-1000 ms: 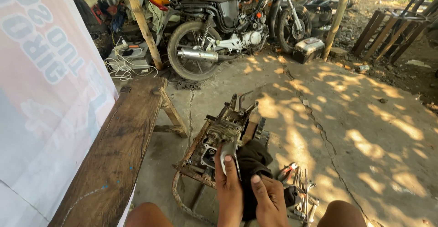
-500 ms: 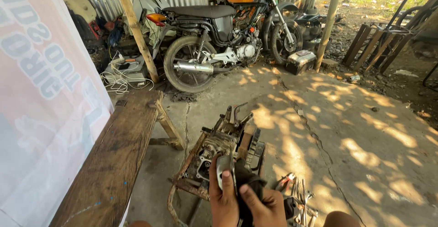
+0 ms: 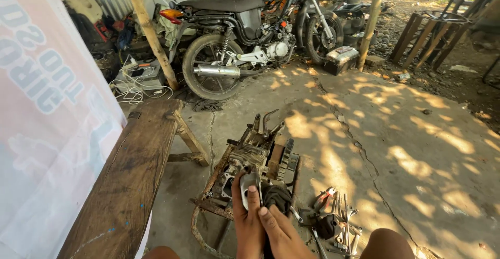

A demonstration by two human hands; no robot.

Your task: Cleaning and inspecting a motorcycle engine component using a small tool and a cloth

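Head view looks down on a person sitting low over a stripped engine block [image 3: 250,160], which rests on a rusty metal frame [image 3: 208,207] set on the cracked concrete floor [image 3: 396,134]. Compared with a second ago, both hands have slid up and in toward the block: the left hand [image 3: 246,222] now has its fingers wrapped around a small shiny metal part [image 3: 248,182], pressing it right at the near end of the engine, where earlier it was held a little lower and clear. The right hand [image 3: 281,233] lies just beside the left, touching it, its fingers bent over a black rag [image 3: 277,197] (whether it truly grips the cloth or only rests on it, I cannot tell). The camera has also tipped forward, so the knees barely show now. To my eye that means the part is being seated or worked against the block rather than merely carried. A scatter of hand tools [image 3: 333,217] lies on the floor just right of the hands, a worn wooden bench [image 3: 130,186] stands to the left, and a parked motorcycle [image 3: 239,40] waits well behind.
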